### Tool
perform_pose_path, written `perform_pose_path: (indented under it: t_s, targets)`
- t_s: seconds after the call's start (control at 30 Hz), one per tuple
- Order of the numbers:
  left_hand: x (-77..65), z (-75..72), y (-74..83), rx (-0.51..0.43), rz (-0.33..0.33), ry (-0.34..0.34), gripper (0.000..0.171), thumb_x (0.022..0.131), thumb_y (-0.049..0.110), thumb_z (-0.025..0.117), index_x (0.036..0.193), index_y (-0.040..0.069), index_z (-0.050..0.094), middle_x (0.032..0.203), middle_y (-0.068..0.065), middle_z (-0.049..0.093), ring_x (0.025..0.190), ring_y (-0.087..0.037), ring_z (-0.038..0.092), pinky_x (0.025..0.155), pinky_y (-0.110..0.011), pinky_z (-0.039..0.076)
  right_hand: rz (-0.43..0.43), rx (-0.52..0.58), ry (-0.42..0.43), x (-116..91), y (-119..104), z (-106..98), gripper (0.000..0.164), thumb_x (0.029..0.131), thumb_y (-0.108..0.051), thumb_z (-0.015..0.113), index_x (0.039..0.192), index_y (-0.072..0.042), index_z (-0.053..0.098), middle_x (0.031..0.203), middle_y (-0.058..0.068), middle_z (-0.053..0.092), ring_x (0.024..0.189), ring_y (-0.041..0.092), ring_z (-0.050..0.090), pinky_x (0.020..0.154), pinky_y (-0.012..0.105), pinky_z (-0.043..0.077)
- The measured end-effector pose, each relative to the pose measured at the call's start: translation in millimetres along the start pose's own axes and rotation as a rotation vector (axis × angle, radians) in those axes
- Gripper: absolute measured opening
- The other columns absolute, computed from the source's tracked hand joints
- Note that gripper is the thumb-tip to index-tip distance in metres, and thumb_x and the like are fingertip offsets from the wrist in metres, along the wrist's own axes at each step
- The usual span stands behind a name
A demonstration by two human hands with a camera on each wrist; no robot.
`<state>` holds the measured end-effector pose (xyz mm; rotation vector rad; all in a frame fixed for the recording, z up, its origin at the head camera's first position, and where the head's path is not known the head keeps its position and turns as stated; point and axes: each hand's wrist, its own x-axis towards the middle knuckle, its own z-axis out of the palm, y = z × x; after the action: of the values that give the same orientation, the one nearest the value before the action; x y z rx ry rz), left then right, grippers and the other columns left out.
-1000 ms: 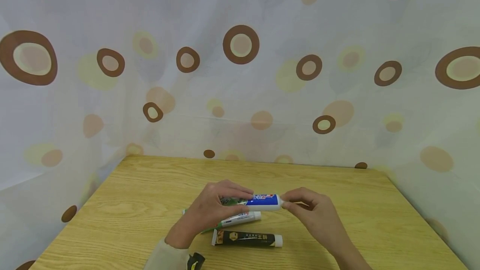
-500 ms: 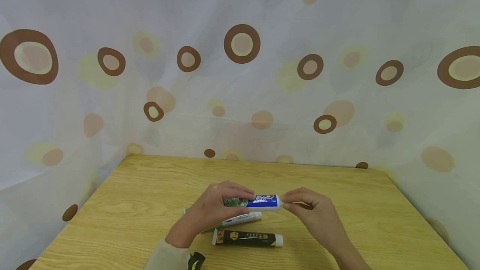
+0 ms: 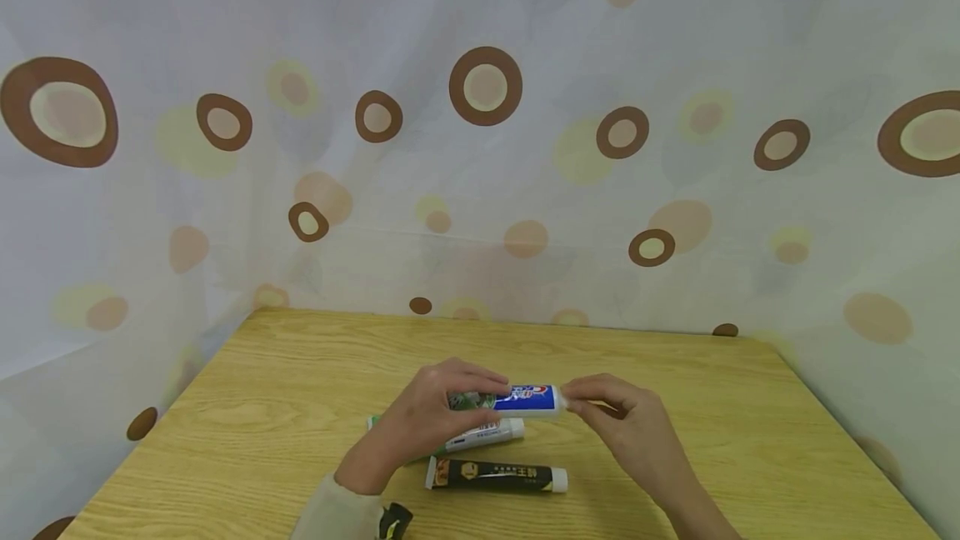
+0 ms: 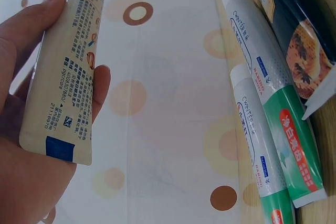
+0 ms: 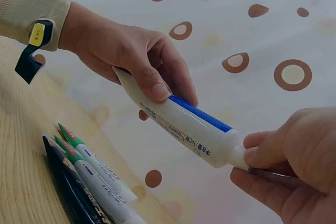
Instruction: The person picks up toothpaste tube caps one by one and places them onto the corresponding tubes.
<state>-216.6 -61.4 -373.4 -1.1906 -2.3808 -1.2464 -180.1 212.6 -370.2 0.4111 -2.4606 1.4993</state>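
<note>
Above the table, my left hand grips a blue, green and white toothpaste tube, thumb on one side and fingers on the other. Its pale printed back faces the left wrist camera. At the tube's right end my right hand pinches the white cap between thumb and fingers, which hide most of it. The cap meets the tube's neck. Below the hands lies a black toothpaste tube with a white cap. Behind it are two white-and-green toothpaste tubes, partly hidden by my left hand in the head view.
The wood-grain table carries the lying tubes near its front middle. A white curtain with brown and beige circles rises behind and at both sides. A black strap with a yellow tag sits at the left sleeve.
Both hands keep their hold on the tube and cap, almost in place. The tube has tilted slightly, shifting the shine on its blue face, and the head view has moved a little.
</note>
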Motion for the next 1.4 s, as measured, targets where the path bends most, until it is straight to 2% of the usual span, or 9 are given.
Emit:
perform_pose_path:
  t_s: [0.17, 0.33, 0.57, 0.8, 1.13, 1.23, 1.4]
  targets:
    - [0.6, -0.6, -0.8, 0.043, 0.029, 0.028, 0.028, 0.085, 0.020, 0.079, 0.113, 0.020, 0.077, 0.119, 0.006, 0.072, 0.112, -0.013, 0.064, 0.091, -0.029, 0.055, -0.009, 0.013, -0.027, 0.5, 1.7, -1.3, 0.014, 0.093, -0.014, 0.069, 0.102, -0.022, 0.076, 0.113, -0.001, 0.072, 0.106, 0.004, 0.066, 0.085, 0.021, 0.056]
    - [0.2, -1.2, -4.2, 0.057, 0.049, 0.034, 0.026, 0.086, 0.021, 0.078, 0.112, 0.019, 0.077, 0.118, 0.003, 0.073, 0.110, -0.016, 0.066, 0.090, -0.030, 0.056, 0.017, 0.016, -0.069, 0.3, 0.8, -2.1, 0.013, 0.094, -0.016, 0.068, 0.104, -0.021, 0.076, 0.116, 0.002, 0.071, 0.108, 0.009, 0.066, 0.086, 0.021, 0.055]
    - [-1.8, -1.2, -11.2, 0.070, 0.016, 0.031, 0.026, 0.085, 0.018, 0.079, 0.111, 0.019, 0.077, 0.117, 0.005, 0.073, 0.112, -0.015, 0.065, 0.091, -0.031, 0.056, 0.056, 0.054, -0.194, 0.5, 1.0, -4.4, 0.024, 0.098, -0.021, 0.064, 0.118, -0.010, 0.069, 0.127, 0.011, 0.066, 0.114, 0.019, 0.065, 0.090, 0.024, 0.055]
    - [-5.5, -2.5, -21.4, 0.083, -0.067, 0.047, 0.026, 0.084, 0.020, 0.079, 0.111, 0.020, 0.077, 0.117, 0.007, 0.073, 0.113, -0.012, 0.065, 0.093, -0.031, 0.056, 0.082, 0.012, -0.226, -0.1, 6.8, -10.9, 0.030, 0.099, -0.025, 0.061, 0.123, -0.007, 0.065, 0.125, 0.010, 0.067, 0.113, 0.019, 0.065, 0.091, 0.026, 0.055]
    - [-10.0, -8.7, -41.1, 0.144, -0.203, 0.058, 0.029, 0.086, 0.018, 0.077, 0.114, 0.020, 0.076, 0.120, 0.006, 0.072, 0.114, -0.014, 0.064, 0.092, -0.031, 0.056, 0.114, 0.015, -0.187, -2.7, 11.6, -14.8, 0.030, 0.099, -0.024, 0.061, 0.124, -0.007, 0.063, 0.125, 0.011, 0.066, 0.111, 0.014, 0.065, 0.090, 0.024, 0.054]
    - [-9.9, -11.9, -46.2, 0.170, -0.249, 0.053, 0.029, 0.086, 0.018, 0.077, 0.115, 0.021, 0.075, 0.121, 0.005, 0.072, 0.115, -0.017, 0.064, 0.094, -0.035, 0.055, 0.130, 0.011, -0.170, -3.7, 11.8, -15.7, 0.029, 0.099, -0.021, 0.061, 0.124, -0.007, 0.063, 0.126, 0.012, 0.065, 0.114, 0.018, 0.065, 0.090, 0.024, 0.054]
    - [-9.8, -15.7, -55.7, 0.210, -0.268, 0.034, 0.027, 0.086, 0.013, 0.077, 0.113, 0.015, 0.075, 0.120, -0.002, 0.072, 0.115, -0.023, 0.064, 0.095, -0.039, 0.054, 0.158, 0.003, -0.161, -4.4, 14.6, -17.7, 0.028, 0.100, -0.020, 0.060, 0.125, -0.008, 0.062, 0.132, 0.013, 0.061, 0.120, 0.033, 0.061, 0.092, 0.029, 0.055]
